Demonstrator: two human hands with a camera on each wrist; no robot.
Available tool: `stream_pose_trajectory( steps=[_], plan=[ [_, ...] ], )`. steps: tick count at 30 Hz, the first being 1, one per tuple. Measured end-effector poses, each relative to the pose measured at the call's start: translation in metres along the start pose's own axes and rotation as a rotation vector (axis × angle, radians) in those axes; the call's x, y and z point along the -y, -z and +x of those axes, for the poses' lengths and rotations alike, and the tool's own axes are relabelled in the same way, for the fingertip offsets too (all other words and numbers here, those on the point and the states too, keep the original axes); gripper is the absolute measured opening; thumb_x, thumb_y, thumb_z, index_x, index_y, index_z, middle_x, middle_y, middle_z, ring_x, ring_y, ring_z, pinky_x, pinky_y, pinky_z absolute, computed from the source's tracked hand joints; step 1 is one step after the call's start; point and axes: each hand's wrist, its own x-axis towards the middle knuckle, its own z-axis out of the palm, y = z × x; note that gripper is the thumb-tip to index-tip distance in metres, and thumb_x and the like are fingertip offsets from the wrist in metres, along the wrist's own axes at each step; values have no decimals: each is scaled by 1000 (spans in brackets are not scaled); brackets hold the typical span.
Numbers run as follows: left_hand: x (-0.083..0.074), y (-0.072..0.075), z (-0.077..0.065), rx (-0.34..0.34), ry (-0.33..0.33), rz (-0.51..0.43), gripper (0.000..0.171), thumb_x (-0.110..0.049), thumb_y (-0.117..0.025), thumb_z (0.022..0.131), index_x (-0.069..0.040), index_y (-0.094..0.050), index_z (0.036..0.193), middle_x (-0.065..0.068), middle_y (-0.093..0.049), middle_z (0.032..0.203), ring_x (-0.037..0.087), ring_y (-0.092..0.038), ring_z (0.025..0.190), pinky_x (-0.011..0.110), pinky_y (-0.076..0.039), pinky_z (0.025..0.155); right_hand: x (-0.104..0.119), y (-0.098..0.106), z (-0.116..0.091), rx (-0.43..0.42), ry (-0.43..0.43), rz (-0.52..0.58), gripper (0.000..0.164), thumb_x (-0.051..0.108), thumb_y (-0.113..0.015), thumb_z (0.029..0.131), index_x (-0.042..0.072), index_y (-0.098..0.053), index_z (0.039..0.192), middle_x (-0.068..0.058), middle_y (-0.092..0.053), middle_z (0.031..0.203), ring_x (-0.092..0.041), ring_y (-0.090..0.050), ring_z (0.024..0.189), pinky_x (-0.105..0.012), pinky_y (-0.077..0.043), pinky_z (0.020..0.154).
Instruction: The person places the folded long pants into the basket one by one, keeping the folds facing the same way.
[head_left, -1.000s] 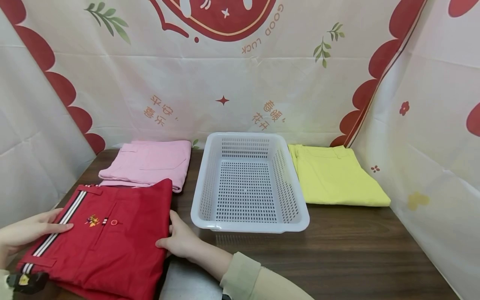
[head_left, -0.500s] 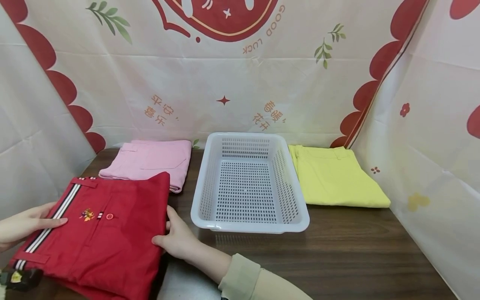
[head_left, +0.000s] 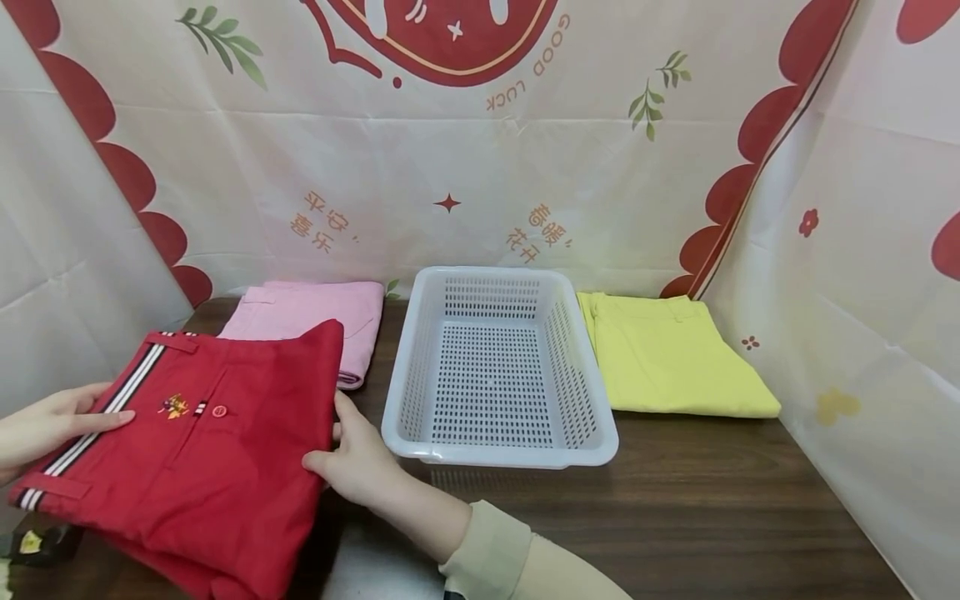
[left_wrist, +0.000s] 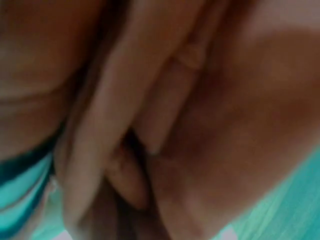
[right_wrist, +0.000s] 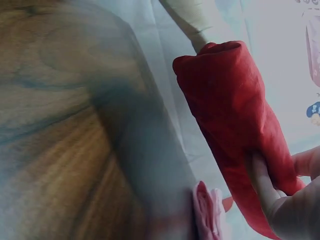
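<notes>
Your right forearm reaches in from the worktop's (head_left: 675,500) near edge, its pale sleeve (head_left: 517,554) ending in a turned-back cuff. Right hand (head_left: 360,458): thumb on top, fingers curled under, pinching the right edge of the folded red trousers (head_left: 240,475). Your left hand (head_left: 56,429) pinches the opposite edge, thumb flat across the navy-and-white striped band (head_left: 138,373); its fingers are hidden below, and the left wrist view is too blurred to add detail. The trousers lie between your two hands, over the worktop's front-left corner: smooth woven cloth, one red button (head_left: 219,411). Beyond, midway along the back edge, sits a rigid white plastic basket (head_left: 500,455), rectangular, perforated. Yellow folded garment (head_left: 667,362) near the back-right corner; pink folded garment (head_left: 322,312) near the back-left, partly covered from view by the red.
</notes>
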Motion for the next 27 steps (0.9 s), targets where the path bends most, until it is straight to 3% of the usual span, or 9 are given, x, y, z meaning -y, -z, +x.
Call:
stream_pose_trajectory(
  steps=[7,14,22,27],
  plan=[
    [-11,-8,-4,-92,-28,45,79,-32,-44,102,15,7,141,6,-65,95,32,-67,82,46,-55,72,14,8,2,5,8,10,70,-8,-64,82,18,-39,142,2,-65,92,-12,-65,67,-28,-54,58],
    [-22,-17,-1,-153,-134,84,72,-29,-44,103,15,-1,141,5,-66,90,32,-68,73,42,-56,66,31,25,5,9,50,15,65,-8,-63,82,13,-42,139,-1,-63,99,-12,-64,78,-30,-55,61],
    [-35,-25,1,-152,-200,14,68,-26,-45,102,10,-5,143,5,-68,89,33,-68,72,44,-56,65,43,47,7,44,64,36,64,-9,-60,83,9,-38,140,-9,-65,100,-17,-65,81,-36,-56,61],
    [-45,-34,2,-182,-235,-25,55,-26,-48,101,3,-21,139,4,-69,88,31,-69,71,41,-56,64,51,59,7,27,53,24,68,-10,-59,82,10,-36,143,-11,-66,97,-19,-65,79,-34,-55,63]
  ],
)
